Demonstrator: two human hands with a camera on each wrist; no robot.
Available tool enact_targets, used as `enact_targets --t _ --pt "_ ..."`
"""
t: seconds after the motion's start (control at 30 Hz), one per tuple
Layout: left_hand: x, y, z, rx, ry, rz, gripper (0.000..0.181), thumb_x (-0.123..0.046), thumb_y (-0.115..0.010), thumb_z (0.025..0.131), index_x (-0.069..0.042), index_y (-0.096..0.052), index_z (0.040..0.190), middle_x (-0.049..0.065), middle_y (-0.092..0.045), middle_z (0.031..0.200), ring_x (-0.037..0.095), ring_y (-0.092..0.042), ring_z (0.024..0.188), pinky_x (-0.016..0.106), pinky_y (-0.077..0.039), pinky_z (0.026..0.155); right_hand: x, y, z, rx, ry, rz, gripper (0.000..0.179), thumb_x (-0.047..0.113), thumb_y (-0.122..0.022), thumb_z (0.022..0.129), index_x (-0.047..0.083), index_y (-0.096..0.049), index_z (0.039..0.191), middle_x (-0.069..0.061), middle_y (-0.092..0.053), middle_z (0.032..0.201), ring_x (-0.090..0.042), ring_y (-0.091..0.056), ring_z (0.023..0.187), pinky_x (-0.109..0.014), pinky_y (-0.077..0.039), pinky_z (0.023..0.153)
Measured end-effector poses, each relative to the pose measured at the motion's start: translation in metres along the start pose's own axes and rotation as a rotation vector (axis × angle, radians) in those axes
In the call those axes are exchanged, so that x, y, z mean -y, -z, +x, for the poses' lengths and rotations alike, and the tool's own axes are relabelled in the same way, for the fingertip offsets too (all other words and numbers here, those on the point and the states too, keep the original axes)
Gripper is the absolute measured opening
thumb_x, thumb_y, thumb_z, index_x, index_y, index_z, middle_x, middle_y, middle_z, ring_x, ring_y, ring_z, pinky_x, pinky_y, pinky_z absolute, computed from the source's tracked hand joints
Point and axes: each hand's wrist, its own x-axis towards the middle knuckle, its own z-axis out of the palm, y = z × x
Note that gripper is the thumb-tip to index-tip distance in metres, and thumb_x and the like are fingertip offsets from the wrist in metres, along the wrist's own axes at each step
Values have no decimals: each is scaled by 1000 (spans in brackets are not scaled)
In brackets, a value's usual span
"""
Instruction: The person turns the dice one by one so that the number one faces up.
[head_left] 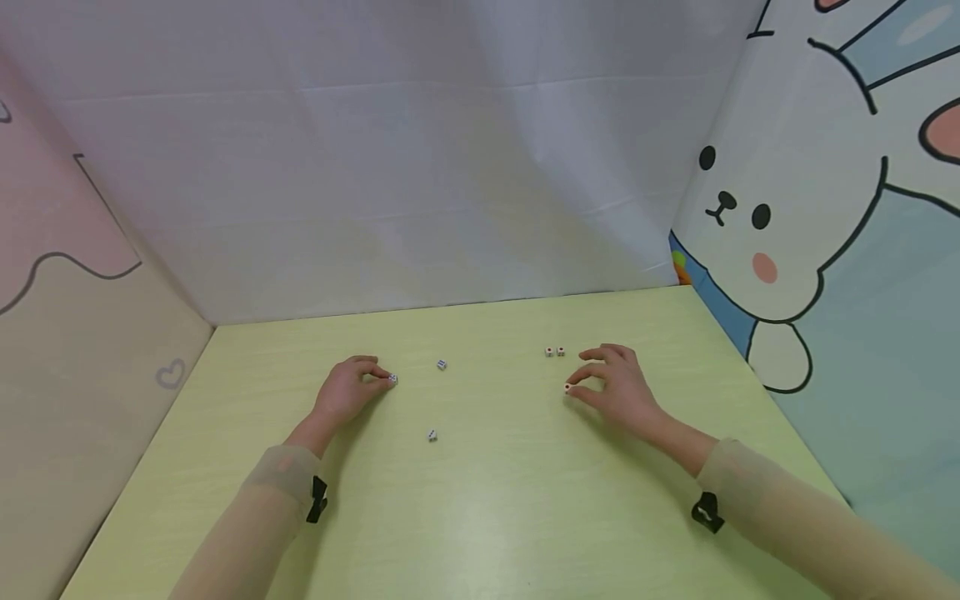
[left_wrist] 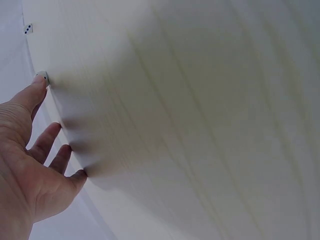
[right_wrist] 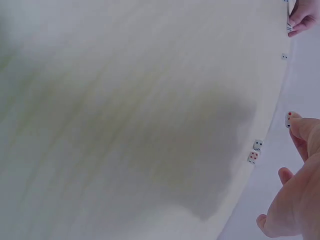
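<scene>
My left hand [head_left: 347, 392] pinches a small white die [head_left: 393, 379] between thumb and forefinger at the left of the table. That die [left_wrist: 43, 78] shows at the thumb tip in the left wrist view, the other fingers spread beside it. On the right, my right hand [head_left: 617, 392] pinches another white die [head_left: 567, 388]; its red and dark pips face the right wrist camera on the die [right_wrist: 289, 120]. Just beyond this hand, two dice stand side by side, a left one [head_left: 549, 352] and a right one [head_left: 560, 352].
Between the hands, one loose die [head_left: 441, 365] lies toward the back and another die [head_left: 432, 435] nearer the front. The pale yellow-green table [head_left: 480, 517] meets a white back sheet [head_left: 420, 192]. A rabbit-printed panel [head_left: 862, 300] borders the right side, and a pink-and-cream panel [head_left: 82, 358] the left.
</scene>
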Motion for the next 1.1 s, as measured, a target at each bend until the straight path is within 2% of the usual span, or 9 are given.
enact_targets --t 0.23,0.47,0.73,1.1 --pt "2 0 1 0 -6 5 22 -25 -73 97 -6 -77 108 24 -53 146 49 -40 140 61 -33 115 -1 19 11 -28 -45 41 8 21 -80 91 14 -82 96 -19 -57 138 -46 -27 140 -63 -26 113" --pt "3 0 1 4 -3 -4 22 -25 -73 97 -6 -77 109 24 -52 147 49 -39 140 62 -32 115 -5 33 21 -77 -50 83 12 19 -78 93 9 -80 99 -21 -56 139 -46 -26 140 -64 -22 112" --pt "4 0 2 3 5 1 22 -25 -73 97 -7 -77 109 23 -53 147 48 -40 140 61 -32 115 -7 37 33 -118 -27 88 14 19 -79 92 7 -80 99 -24 -57 137 -47 -29 138 -62 -21 111" --pt "3 -2 1 2 4 -2 22 -25 -73 97 -7 -78 108 23 -53 146 48 -40 140 61 -33 115 -18 33 51 -112 -72 59 20 22 -77 94 5 -80 103 -24 -58 136 -45 -37 135 -61 -18 113"
